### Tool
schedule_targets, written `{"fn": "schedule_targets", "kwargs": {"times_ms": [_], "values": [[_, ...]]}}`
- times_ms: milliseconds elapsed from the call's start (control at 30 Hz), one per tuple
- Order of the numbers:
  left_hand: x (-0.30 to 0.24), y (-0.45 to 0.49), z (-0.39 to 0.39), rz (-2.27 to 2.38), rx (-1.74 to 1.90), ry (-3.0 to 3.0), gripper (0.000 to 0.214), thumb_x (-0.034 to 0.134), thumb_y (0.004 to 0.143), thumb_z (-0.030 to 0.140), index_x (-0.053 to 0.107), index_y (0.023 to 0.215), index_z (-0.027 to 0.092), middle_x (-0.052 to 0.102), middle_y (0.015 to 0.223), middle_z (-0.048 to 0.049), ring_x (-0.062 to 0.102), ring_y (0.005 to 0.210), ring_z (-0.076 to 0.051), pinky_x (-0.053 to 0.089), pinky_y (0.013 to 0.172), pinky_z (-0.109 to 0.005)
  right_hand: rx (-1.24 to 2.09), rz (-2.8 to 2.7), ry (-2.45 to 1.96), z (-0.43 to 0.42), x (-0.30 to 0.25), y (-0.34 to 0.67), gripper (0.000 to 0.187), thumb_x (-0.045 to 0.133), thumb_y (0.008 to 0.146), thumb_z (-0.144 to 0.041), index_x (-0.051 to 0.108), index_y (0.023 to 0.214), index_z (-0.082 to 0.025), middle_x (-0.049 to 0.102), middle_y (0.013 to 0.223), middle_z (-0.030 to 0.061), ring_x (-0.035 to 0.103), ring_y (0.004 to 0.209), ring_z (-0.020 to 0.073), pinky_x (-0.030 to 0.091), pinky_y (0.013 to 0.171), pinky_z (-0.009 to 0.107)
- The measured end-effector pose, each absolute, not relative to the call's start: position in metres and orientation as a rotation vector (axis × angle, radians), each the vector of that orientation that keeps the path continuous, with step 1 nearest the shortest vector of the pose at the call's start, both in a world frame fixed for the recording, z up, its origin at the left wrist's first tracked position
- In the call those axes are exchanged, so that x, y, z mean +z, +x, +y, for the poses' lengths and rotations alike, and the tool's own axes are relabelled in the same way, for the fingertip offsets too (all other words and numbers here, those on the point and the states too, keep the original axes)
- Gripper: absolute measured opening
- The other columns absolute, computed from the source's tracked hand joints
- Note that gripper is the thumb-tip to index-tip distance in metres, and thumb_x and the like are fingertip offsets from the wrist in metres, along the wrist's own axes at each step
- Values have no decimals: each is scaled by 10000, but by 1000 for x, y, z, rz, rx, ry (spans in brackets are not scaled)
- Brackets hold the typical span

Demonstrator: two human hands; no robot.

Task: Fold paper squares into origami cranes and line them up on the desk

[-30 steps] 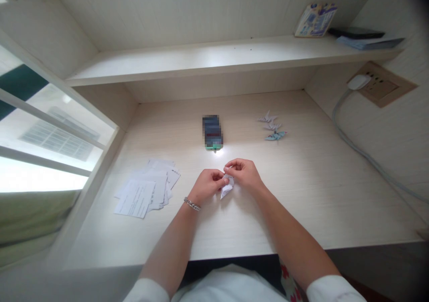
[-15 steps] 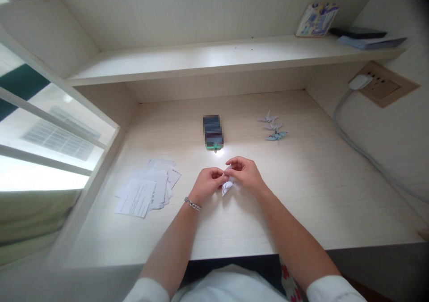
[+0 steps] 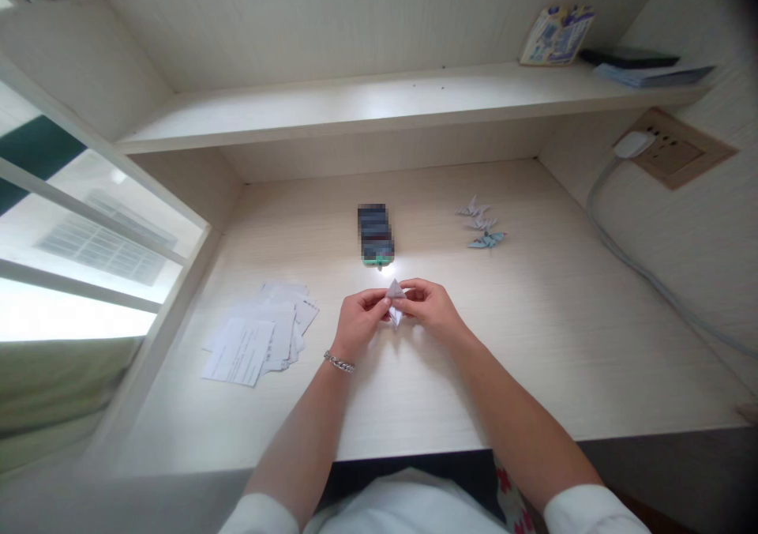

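A small folded piece of white paper (image 3: 395, 289), pointed at top and bottom, is held upright above the desk between my two hands. My left hand (image 3: 362, 319), with a chain bracelet on the wrist, pinches its left side. On the other side my right hand (image 3: 431, 306) grips it between thumb and fingers. The fingertips cover the paper's middle. Just beyond my hands a phone-like device (image 3: 376, 234), its surface blurred out, gives off a bright light at its near end.
Folded paper cranes, two white (image 3: 472, 208) and one blue (image 3: 487, 239), stand at the back right. Loose printed paper sheets (image 3: 242, 352) lie in a pile on the left. A charger cable (image 3: 631, 257) runs down the right wall. A shelf (image 3: 332, 103) spans the back.
The folded paper has turned so that its tip points up and away. My left fingers have shifted to its left edge, and my hands are slightly further apart.
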State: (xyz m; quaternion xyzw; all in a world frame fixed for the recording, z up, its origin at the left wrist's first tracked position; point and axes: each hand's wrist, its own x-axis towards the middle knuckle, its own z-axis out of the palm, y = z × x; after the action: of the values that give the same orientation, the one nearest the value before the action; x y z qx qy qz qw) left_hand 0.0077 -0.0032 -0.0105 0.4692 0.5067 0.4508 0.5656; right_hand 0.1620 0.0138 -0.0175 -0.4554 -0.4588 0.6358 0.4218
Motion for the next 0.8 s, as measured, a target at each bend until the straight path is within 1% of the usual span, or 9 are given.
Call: {"fn": "schedule_targets", "kwargs": {"times_ms": [33,100,200,300,400,467,567,700,800], "values": [[-10,8,-3,1195,1065,1101,323,677,716,335,685,954,117,696,848,-96,617,687,-146,513,610,-248,1595,-1140,-1143,14,-18,162,377,763,600,-340,664,927,-180,676,691,18,618,613,162,469,558,265],[-10,8,-3,1216,1087,1097,345,697,697,317,655,976,118,687,766,-73,613,634,-137,515,586,-246,1601,-1132,-1145,14,-18,162,333,749,621,-348,678,900,-180,687,730,33,624,645,170,468,561,265],[-10,8,-3,1222,1109,1082,404,707,689,307,594,1034,131,658,662,-32,598,568,-123,514,570,-247,1603,-1133,-1135,13,-19,161,251,730,652,-367,692,802,-170,686,726,41,627,664,178,480,588,277],[-10,8,-4,1180,1101,1009,425,715,683,312,570,1040,134,653,651,-27,601,577,-123,518,590,-255,1557,-1119,-1126,13,-18,160,228,734,649,-361,693,753,-163,682,694,34,622,644,175,492,619,295],[-9,9,-4,1125,1057,933,428,726,669,312,570,1024,131,654,651,-29,607,594,-129,521,611,-270,1445,-1133,-1162,13,-16,158,218,728,647,-352,697,745,-159,685,686,34,614,625,170,483,608,289],[-8,10,-5,1122,1041,919,416,734,657,303,574,999,127,640,611,-15,594,566,-123,516,598,-270,1383,-1147,-1187,14,-14,158,208,720,652,-343,698,743,-157,690,696,37,613,628,169,475,602,282],[-7,11,-5,1127,1045,915,402,737,649,284,575,980,123,605,548,13,561,511,-106,501,563,-254,1377,-1160,-1180,13,-14,157,205,720,648,-331,696,744,-152,693,704,43,617,638,172,476,609,282],[-5,11,-5,1128,1050,911,402,740,639,263,571,975,120,610,552,12,549,496,-97,485,545,-237,1414,-1167,-1150,13,-15,157,204,732,632,-317,693,743,-150,694,691,44,620,630,174,479,606,283],[-4,13,-5,1123,1047,893,393,738,642,259,566,969,122,606,544,14,562,509,-104,489,555,-242,1340,-1161,-1170,13,-15,156,200,729,635,-322,697,738,-154,695,699,46,623,639,177,481,609,285]]}}
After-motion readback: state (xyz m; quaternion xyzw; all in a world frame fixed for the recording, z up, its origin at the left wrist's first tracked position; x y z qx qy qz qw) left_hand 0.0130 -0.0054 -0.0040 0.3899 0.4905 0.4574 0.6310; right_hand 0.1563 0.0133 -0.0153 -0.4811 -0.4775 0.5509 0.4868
